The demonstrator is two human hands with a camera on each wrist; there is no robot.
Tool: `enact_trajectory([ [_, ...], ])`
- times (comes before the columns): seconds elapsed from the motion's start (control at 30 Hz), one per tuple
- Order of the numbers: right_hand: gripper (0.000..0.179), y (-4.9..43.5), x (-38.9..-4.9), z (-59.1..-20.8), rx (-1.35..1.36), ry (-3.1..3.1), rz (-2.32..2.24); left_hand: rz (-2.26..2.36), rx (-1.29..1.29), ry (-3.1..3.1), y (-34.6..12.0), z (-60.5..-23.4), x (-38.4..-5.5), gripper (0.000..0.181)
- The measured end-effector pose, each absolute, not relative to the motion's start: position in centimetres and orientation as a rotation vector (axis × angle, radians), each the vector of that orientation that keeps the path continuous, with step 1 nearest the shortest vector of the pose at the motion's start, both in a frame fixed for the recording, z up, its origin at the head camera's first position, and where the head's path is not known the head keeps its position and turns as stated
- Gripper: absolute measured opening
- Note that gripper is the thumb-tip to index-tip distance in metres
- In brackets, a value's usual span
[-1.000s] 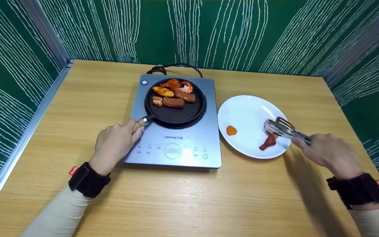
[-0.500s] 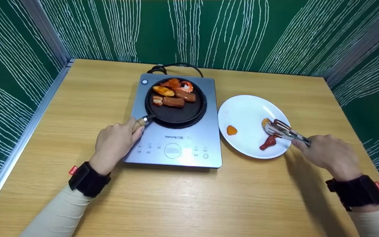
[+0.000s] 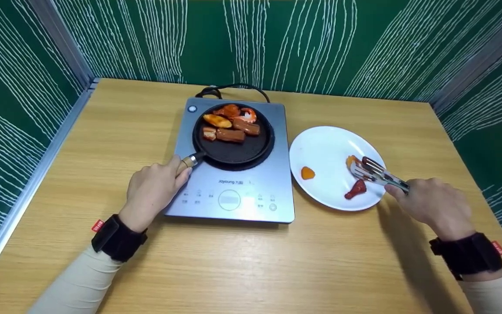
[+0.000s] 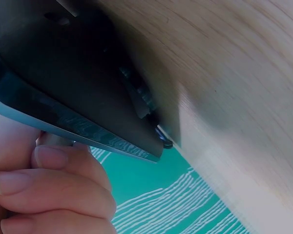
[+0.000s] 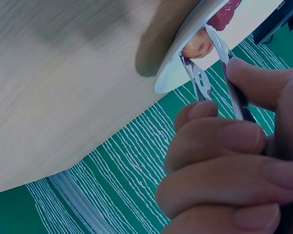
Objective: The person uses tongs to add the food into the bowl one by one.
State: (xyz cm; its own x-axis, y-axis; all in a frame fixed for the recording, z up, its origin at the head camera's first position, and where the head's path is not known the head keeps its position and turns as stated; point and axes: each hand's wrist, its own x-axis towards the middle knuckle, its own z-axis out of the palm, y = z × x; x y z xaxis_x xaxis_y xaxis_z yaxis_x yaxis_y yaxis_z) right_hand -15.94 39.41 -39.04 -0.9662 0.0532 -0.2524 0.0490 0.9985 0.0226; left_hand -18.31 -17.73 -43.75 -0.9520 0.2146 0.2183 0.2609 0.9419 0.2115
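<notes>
In the head view, my left hand (image 3: pixel 155 185) grips the wooden handle (image 3: pixel 184 165) of a black frying pan (image 3: pixel 233 152). Curled fingers (image 4: pixel 63 190) show below the cooktop's edge in the left wrist view. My right hand (image 3: pixel 436 205) holds metal tongs (image 3: pixel 381 174) over the right side of a white plate (image 3: pixel 320 150). An orange-brown, roundish food piece (image 5: pixel 199 45) lies between the tong ends in the right wrist view. Beside the tongs is a dark red drumstick (image 3: pixel 356 189). An orange wedge (image 3: pixel 307 173) rests at the plate's left.
The pan stands on a silver induction cooktop (image 3: pixel 259 205), with a black cord (image 3: pixel 251 87) behind it. Inside the pan are several foods, among them brown sausage-like pieces (image 3: pixel 230 135) and a shrimp (image 3: pixel 248 115). A green patterned wall (image 3: pixel 277 43) borders the wooden table (image 3: pixel 233 270).
The tongs have shifted slightly left and their arms have drawn closer together around the orange-brown piece, more of which shows past their ends. My left hand and the pan have stayed in place.
</notes>
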Motion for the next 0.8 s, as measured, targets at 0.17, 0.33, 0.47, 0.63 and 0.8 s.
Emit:
enact_trajectory([
  [0.17,0.07,38.84,-16.03,-39.24,0.07,2.922,0.049,-0.351,-0.354,-2.914,-17.76,-43.77,-18.29,0.038],
  [0.33,0.07,38.53,-16.09,-39.41,0.061,2.926,0.06,-0.347,-0.351,-2.909,-17.69,-43.75,-18.27,0.038],
  [0.47,0.069,38.62,-16.1,-39.51,0.046,2.925,0.051,-0.34,-0.348,-2.916,-17.62,-43.75,-18.31,0.039],
  [0.63,0.069,38.86,-16.14,-39.71,0.033,2.938,0.042,-0.347,-0.345,-2.918,-17.6,-43.69,-18.33,0.038],
  [0.8,0.067,39.12,-16.15,-40.01,0.03,2.966,0.042,-0.348,-0.339,-2.922,-17.62,-43.64,-18.33,0.038],
])
